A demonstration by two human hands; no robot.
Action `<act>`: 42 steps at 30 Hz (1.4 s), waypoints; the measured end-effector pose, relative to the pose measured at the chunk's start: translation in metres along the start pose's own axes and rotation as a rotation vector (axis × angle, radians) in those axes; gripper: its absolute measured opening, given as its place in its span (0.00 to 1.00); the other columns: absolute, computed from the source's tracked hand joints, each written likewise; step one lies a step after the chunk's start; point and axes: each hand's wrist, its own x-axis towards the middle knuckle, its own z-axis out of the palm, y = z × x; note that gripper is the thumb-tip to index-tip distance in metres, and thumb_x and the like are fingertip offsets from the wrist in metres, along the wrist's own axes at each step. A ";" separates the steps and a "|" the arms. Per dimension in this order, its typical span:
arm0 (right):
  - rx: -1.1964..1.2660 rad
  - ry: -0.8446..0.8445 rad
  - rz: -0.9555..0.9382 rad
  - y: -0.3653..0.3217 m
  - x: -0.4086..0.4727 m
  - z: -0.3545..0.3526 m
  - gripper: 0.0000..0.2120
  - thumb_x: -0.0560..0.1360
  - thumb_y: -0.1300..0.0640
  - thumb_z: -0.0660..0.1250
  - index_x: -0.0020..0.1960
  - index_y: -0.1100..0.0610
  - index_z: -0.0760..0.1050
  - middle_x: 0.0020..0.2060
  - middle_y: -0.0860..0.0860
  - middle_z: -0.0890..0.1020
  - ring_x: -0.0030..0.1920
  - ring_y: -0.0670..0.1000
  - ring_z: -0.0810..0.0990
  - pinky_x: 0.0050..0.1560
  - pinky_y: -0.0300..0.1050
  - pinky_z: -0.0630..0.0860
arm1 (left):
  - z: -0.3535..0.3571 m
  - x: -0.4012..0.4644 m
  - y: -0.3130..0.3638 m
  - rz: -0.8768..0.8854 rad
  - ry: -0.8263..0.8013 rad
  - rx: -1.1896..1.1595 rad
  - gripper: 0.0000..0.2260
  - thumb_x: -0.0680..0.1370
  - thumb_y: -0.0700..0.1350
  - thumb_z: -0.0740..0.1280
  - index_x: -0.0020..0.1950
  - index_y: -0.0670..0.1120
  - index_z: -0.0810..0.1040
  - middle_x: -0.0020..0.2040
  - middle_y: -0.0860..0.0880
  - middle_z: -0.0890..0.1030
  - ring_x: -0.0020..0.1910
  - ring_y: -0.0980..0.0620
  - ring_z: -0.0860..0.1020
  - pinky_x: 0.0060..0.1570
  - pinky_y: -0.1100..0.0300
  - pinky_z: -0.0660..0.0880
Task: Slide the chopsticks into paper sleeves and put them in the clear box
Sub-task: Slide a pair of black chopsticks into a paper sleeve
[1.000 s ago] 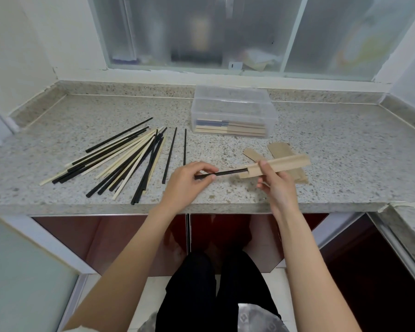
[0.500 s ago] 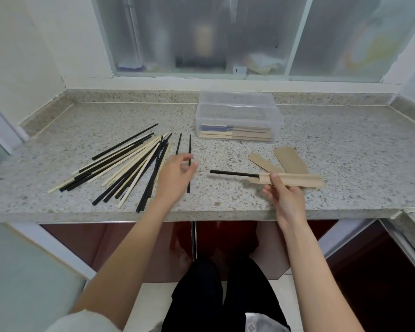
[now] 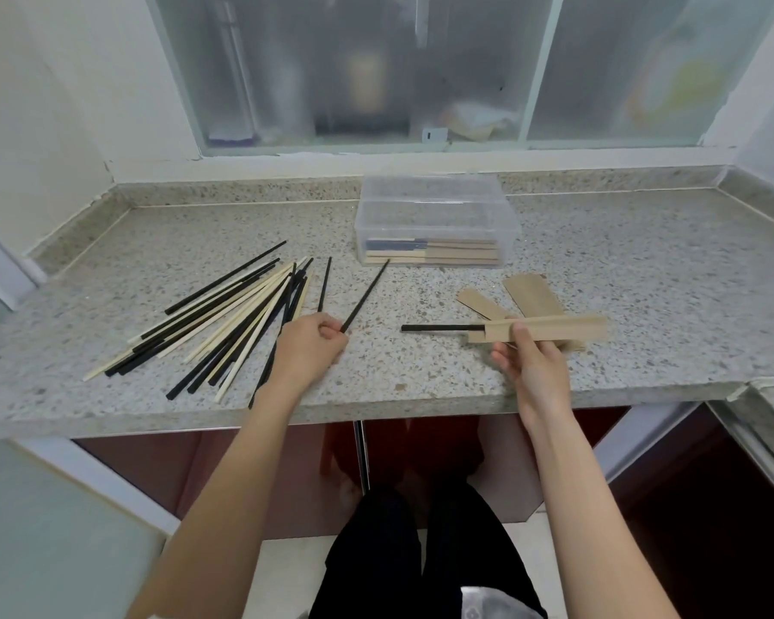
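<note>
My left hand [image 3: 310, 348] pinches the near end of a single black chopstick [image 3: 365, 295], whose far tip points toward the clear box [image 3: 434, 203]. My right hand [image 3: 532, 366] holds a brown paper sleeve [image 3: 550, 329] just above the counter. Another black chopstick [image 3: 441, 327] sticks out of the sleeve's left end. A pile of black and pale wooden chopsticks [image 3: 238, 314] lies at the left. Several sleeved chopsticks lie inside the clear box.
Two loose paper sleeves [image 3: 528, 297] lie flat behind the held one. The speckled stone counter [image 3: 644, 283] ends in a front edge close to my wrists. A frosted window runs along the back wall behind the box.
My left hand let go of the chopstick in the sleeve, reached left to the pile and picked up a second black chopstick. My right hand kept the sleeve, shifting slightly right.
</note>
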 end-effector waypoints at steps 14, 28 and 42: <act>0.196 0.093 -0.009 -0.011 -0.004 -0.012 0.14 0.82 0.56 0.58 0.65 0.59 0.71 0.51 0.53 0.82 0.50 0.50 0.82 0.52 0.44 0.80 | 0.008 -0.046 0.005 0.458 -0.009 -0.076 0.08 0.76 0.43 0.69 0.52 0.53 0.82 0.47 0.54 0.80 0.47 0.59 0.76 0.48 0.70 0.70; 0.196 0.034 -0.033 -0.017 -0.006 -0.018 0.12 0.82 0.55 0.57 0.61 0.58 0.74 0.52 0.52 0.81 0.52 0.50 0.81 0.49 0.43 0.81 | 0.016 -0.041 0.002 0.543 -0.018 0.111 0.09 0.77 0.46 0.67 0.55 0.55 0.82 0.48 0.56 0.78 0.45 0.56 0.77 0.42 0.55 0.75; 0.139 -0.093 0.008 -0.014 -0.010 -0.017 0.09 0.81 0.57 0.59 0.54 0.57 0.77 0.46 0.50 0.85 0.47 0.48 0.84 0.47 0.44 0.82 | 0.021 -0.043 0.003 0.589 -0.024 0.077 0.09 0.77 0.46 0.67 0.56 0.54 0.81 0.47 0.57 0.79 0.44 0.56 0.77 0.41 0.61 0.74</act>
